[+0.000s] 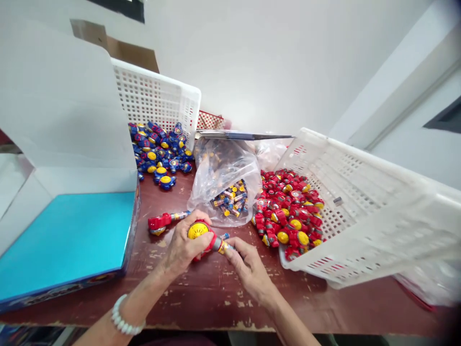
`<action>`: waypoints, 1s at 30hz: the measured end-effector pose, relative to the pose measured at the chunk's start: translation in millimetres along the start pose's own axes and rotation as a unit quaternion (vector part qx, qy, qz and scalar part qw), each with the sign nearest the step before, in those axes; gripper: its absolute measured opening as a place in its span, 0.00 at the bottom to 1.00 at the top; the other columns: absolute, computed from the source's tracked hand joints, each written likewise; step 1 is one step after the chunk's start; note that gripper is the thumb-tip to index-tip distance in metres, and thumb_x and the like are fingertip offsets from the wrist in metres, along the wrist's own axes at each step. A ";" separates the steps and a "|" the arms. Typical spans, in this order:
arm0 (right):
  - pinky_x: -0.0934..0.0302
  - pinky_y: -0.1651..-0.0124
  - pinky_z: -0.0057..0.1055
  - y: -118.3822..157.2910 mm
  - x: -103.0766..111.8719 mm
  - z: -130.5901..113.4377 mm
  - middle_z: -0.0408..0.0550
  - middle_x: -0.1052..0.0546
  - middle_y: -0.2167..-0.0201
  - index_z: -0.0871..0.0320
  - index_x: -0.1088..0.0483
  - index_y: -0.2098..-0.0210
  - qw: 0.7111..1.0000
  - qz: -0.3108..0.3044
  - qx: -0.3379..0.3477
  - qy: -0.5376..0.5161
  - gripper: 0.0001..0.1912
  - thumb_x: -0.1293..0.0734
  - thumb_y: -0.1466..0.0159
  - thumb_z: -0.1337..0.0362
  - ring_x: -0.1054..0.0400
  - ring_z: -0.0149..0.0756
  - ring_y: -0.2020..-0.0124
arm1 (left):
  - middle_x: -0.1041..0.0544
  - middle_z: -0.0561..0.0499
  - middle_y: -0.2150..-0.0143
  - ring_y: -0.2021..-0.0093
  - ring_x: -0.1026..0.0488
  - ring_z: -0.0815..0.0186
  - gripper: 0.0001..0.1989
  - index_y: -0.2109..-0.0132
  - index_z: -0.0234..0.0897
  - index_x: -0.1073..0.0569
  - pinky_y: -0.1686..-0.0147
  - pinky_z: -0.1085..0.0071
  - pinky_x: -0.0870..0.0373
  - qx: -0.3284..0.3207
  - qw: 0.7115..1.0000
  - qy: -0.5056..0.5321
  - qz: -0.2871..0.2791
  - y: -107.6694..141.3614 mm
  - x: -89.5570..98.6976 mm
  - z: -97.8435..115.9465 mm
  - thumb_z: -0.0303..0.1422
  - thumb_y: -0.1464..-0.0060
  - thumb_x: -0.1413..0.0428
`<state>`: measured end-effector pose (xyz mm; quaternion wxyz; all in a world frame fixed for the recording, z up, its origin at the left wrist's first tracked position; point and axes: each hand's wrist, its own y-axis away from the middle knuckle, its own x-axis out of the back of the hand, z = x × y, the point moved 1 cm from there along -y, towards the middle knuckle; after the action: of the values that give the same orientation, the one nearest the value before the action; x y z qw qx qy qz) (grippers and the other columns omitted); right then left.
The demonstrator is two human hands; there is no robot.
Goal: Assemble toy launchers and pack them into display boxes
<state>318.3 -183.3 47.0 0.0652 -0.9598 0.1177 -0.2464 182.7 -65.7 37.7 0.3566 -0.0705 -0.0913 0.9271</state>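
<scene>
My left hand (182, 250) is closed around a red toy (199, 230) with a round yellow slotted dome facing up. A grey neck sticks out of the toy toward the right. My right hand (250, 266) pinches a small printed tube (224, 247) that meets this neck; how far it sits inside I cannot tell. Part of another tube (225, 236) shows just behind. On the table to the left lies a second red toy (159, 223) with a clear printed tube at its end. Beyond my hands, an open plastic bag (205, 190) holds several small tubes (233, 198) with yellow ends.
Red toys (288, 206) spill from a tipped white basket (360, 216) on the right. Blue toys (162, 149) lie before another white basket (154, 89) at back left. An open box (72, 235) with a bright blue surface covers the table's left side.
</scene>
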 end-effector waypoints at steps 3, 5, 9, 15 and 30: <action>0.56 0.78 0.24 -2.2 -2.9 -0.7 0.36 0.42 0.81 0.57 0.35 0.70 0.972 -0.087 -0.125 -0.180 0.19 0.40 0.36 0.48 0.51 0.26 0.81 | 0.35 0.57 0.77 0.80 0.40 0.73 0.09 0.67 0.36 0.32 0.81 0.78 0.42 -0.048 0.995 -0.081 0.042 8.4 1.7 8.7 0.34 0.56 0.42; 0.56 0.78 0.24 -4.3 -5.5 -1.0 0.37 0.41 0.80 0.57 0.34 0.67 0.966 -0.120 -0.137 -0.183 0.18 0.40 0.36 0.47 0.51 0.26 0.82 | 0.34 0.56 0.77 0.78 0.39 0.73 0.08 0.68 0.36 0.31 0.79 0.78 0.40 -0.057 0.992 -0.112 0.033 10.0 6.1 10.2 0.32 0.58 0.42; 0.43 0.63 0.29 -4.8 -15.7 0.1 0.47 0.29 0.65 0.57 0.34 0.53 0.996 -0.045 0.000 0.072 0.15 0.41 0.34 0.56 0.36 0.35 0.66 | 0.35 0.57 0.76 0.80 0.38 0.72 0.11 0.63 0.37 0.33 0.84 0.78 0.41 0.015 0.998 -0.044 0.036 6.8 20.1 -1.4 0.36 0.54 0.43; 0.43 0.65 0.29 -9.9 -26.3 11.7 0.45 0.29 0.69 0.58 0.32 0.60 0.994 -0.034 0.017 0.099 0.11 0.42 0.33 0.58 0.37 0.34 0.69 | 0.36 0.58 0.78 0.81 0.40 0.73 0.10 0.65 0.37 0.33 0.83 0.77 0.43 0.015 0.999 -0.032 0.039 4.9 30.5 -14.7 0.37 0.54 0.43; 0.43 0.49 0.47 -27.5 48.7 62.4 0.62 0.32 0.51 0.63 0.35 0.47 0.871 0.191 -0.159 0.425 0.19 0.37 0.37 0.65 0.39 0.51 0.48 | 0.30 0.53 0.69 0.74 0.33 0.66 0.18 0.60 0.38 0.31 0.77 0.71 0.32 0.076 0.973 -0.146 0.160 -7.1 63.0 -47.3 0.45 0.54 0.43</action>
<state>395.5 -165.2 20.1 -0.0984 -0.7188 0.3523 -0.5912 150.3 -12.5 -10.9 0.1912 0.0795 -0.0590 0.9766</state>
